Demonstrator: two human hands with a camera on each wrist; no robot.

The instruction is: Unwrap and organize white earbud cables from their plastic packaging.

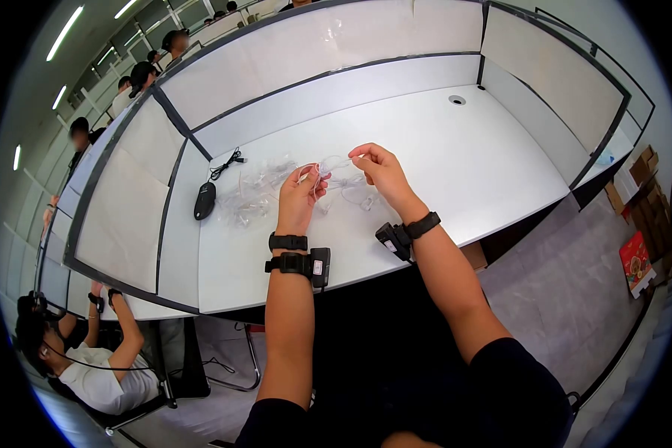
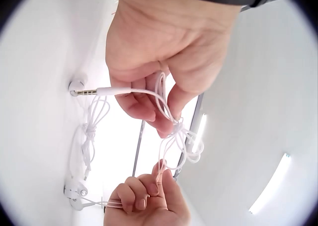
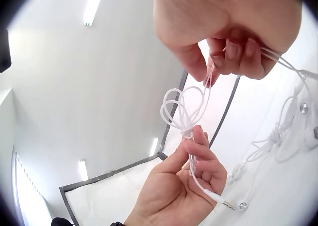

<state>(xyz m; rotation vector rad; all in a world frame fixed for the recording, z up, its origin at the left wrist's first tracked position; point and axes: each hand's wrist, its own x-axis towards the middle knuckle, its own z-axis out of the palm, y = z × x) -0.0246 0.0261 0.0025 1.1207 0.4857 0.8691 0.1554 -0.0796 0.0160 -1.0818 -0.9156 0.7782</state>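
A white earphone cable (image 3: 186, 124), tied in a looped bundle, is held up over the desk between both hands. My left hand (image 1: 299, 196) pinches the bundle just below its wrapped middle. From that hand the audio plug (image 2: 90, 92) sticks out, its metal tip bare. Thumb and forefinger of my right hand (image 1: 387, 178) pinch thin strands of the cable beyond the loops, and two strands trail from behind its curled fingers toward an earbud (image 2: 75, 203). A second tied bundle of white cable (image 2: 88, 132) lies on the desk below.
Crumpled clear plastic bags (image 1: 248, 196) lie on the white desk (image 1: 463, 172), left of my hands. A black mouse (image 1: 204, 201) with its coiled cord (image 1: 225, 164) sits by the left partition (image 1: 131, 201). Another person (image 1: 104, 366) sits at the lower left.
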